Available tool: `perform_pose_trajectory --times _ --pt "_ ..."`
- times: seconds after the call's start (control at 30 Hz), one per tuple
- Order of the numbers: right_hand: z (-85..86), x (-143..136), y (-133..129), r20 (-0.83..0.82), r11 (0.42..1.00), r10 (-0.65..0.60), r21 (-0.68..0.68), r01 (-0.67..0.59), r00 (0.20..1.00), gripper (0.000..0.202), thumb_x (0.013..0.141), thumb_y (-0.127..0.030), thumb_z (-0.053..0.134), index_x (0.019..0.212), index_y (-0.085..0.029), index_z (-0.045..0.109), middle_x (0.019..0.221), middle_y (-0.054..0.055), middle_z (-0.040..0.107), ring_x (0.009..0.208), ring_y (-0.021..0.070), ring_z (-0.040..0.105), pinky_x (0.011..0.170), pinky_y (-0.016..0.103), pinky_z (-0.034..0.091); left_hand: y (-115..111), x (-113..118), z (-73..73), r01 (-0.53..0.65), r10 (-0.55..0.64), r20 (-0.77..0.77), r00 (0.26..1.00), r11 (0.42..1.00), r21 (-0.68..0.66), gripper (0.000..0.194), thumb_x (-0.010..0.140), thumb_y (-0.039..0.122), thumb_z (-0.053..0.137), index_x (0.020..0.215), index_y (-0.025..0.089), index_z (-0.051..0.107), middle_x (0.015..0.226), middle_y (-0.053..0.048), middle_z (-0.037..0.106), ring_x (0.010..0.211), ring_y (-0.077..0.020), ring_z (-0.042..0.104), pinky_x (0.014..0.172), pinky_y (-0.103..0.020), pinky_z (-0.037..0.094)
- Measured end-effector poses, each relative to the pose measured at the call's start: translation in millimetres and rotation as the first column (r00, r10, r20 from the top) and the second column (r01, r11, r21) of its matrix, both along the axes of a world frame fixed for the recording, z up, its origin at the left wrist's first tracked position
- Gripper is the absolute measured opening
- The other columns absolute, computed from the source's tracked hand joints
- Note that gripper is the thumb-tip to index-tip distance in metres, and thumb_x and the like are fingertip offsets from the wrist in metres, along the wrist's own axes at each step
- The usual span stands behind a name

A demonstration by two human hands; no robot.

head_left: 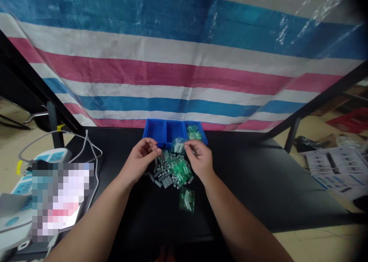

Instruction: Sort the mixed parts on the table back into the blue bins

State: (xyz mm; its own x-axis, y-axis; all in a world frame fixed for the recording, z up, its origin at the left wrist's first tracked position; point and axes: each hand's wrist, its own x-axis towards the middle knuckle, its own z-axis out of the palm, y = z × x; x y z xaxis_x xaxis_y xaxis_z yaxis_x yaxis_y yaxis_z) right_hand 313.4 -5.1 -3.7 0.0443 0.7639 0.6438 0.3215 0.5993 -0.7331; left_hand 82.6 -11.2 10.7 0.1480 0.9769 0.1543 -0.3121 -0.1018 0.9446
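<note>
Now R hand [201,158] pinches clear bag [178,146]; L hand [140,157] half-curled nr pile [166,178], hold unclear.

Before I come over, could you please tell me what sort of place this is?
Probably a makeshift workshop bench: a black table holds blue bins and a pile of small grey pieces, with a striped plastic sheet behind them.
</note>
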Motion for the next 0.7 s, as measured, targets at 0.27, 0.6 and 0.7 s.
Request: perform_pose_trajectory --times 0.27,0.6,0.7 --pt "-15.7 41 34 0.399 0.756 -0.631 0.123 0.643 0.666 0.017 0.085 -0.026 0.067 0.096 -0.02 0.078 0.111 0.013 0.067 0.103 0.0296 0.062 0.099 0.051 0.047 1 -2 2.5 -0.011 0.01 -0.151 0.988 1.0 -0.002 0.024 0.082 0.033 0.08 0.091 0.019 0.063 0.079 0.002 0.055 0.071 -0.0103 0.054 0.069 -0.024 0.049" --pt "-32.8 39 38 0.564 0.855 -0.447 0.04 0.518 0.694 0.027 0.1 -0.035 0.054 0.116 -0.03 0.075 0.122 0.008 0.071 0.135 0.0376 0.045 0.108 0.085 0.011 2 -3 2.1 0.042 -0.04 -0.248 0.968 0.999 0.003 0.026 0.082 0.037 0.077 0.093 0.019 0.062 0.073 0.003 0.054 0.064 -0.0111 0.052 0.063 -0.025 0.041" --pt "-36.4 43 39 0.562 0.865 -0.427 0.025 0.501 0.709 0.03 0.101 -0.037 0.051 0.118 -0.031 0.075 0.125 0.008 0.069 0.137 0.0398 0.041 0.105 0.088 0.009 4 -8 0.9 0.015 -0.006 -0.301 0.953 0.999 0.029 0.025 0.083 0.038 0.075 0.091 0.019 0.061 0.073 0.002 0.054 0.065 -0.0116 0.051 0.063 -0.025 0.04"
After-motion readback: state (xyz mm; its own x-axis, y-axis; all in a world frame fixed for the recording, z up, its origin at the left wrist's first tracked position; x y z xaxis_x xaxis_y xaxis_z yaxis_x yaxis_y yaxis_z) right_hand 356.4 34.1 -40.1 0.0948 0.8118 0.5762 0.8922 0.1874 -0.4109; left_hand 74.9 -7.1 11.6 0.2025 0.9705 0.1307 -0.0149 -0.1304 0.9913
